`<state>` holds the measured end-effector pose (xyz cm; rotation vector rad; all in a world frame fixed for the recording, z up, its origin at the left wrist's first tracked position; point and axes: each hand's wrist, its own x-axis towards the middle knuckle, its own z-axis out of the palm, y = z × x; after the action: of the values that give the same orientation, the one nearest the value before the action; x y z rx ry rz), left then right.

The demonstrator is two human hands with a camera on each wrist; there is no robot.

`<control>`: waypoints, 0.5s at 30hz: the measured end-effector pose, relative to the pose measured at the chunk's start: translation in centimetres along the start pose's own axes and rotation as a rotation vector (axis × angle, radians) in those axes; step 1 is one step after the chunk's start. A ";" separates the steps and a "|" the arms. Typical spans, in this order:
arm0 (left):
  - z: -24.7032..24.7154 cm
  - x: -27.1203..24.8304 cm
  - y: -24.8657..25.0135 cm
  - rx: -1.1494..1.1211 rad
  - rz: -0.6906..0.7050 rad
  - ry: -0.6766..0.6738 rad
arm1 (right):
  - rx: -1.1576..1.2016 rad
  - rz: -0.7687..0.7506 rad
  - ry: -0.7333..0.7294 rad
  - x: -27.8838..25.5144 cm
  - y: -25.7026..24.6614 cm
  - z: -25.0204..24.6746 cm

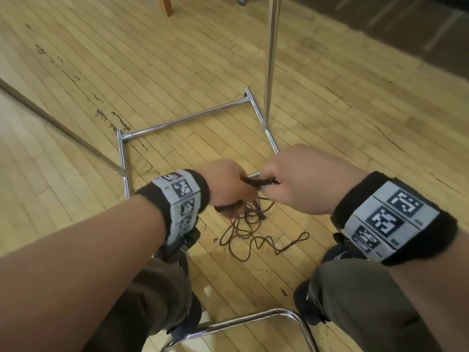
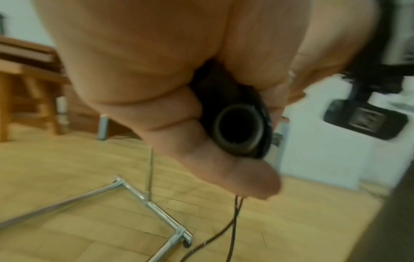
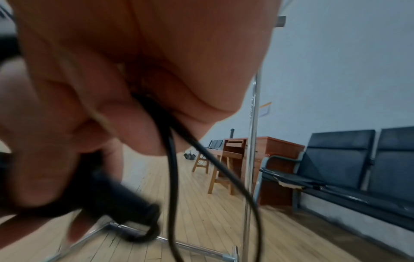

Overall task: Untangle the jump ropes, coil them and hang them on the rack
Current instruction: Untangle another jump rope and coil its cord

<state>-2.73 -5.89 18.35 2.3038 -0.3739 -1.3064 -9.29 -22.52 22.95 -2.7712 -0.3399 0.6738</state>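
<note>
Low in the centre of the head view the left hand (image 1: pixel 225 184) has its fingers curled round a black jump-rope handle (image 2: pixel 235 131), whose hollow end faces the left wrist camera, while the right hand (image 1: pixel 302 179) is closed just beside it, fingers pinching the thin black cord (image 3: pixel 172 159) that loops down from the fist. The rest of the rope (image 1: pixel 253 235) lies in a loose snarl on the wooden floor (image 1: pixel 101 72) below both hands, between the person's knees and the chrome base of the rack (image 1: pixel 185 120), whose upright pole (image 1: pixel 270 59) climbs out of the top of the frame. I would say the untangling has barely begun: best to keep the handle gripped firm and feed cord through the right fingers slowly, lifting loops apart rather than tugging, since a hard pull looks likely to tighten the knots
</note>
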 end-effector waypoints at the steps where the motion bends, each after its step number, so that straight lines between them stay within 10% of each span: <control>1: -0.8 0.2 -0.2 -0.129 -0.010 0.051 | 0.052 0.015 0.024 -0.2 0.3 -0.2; 7: -2.2 -0.7 0.9 -0.884 0.208 -0.001 | 0.428 0.092 0.091 -1.1 2.6 0.1; 10: -2.2 -1.4 1.6 -0.978 0.306 -0.211 | 0.452 0.086 0.111 -1.4 3.6 0.1; 15: -1.3 -1.4 3.2 -0.952 0.248 -0.160 | 0.316 0.053 0.101 -2.1 3.9 0.3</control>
<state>-2.37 -7.61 21.61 1.3222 -0.0455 -1.1818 -10.59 -26.65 22.31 -2.5068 -0.1265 0.5442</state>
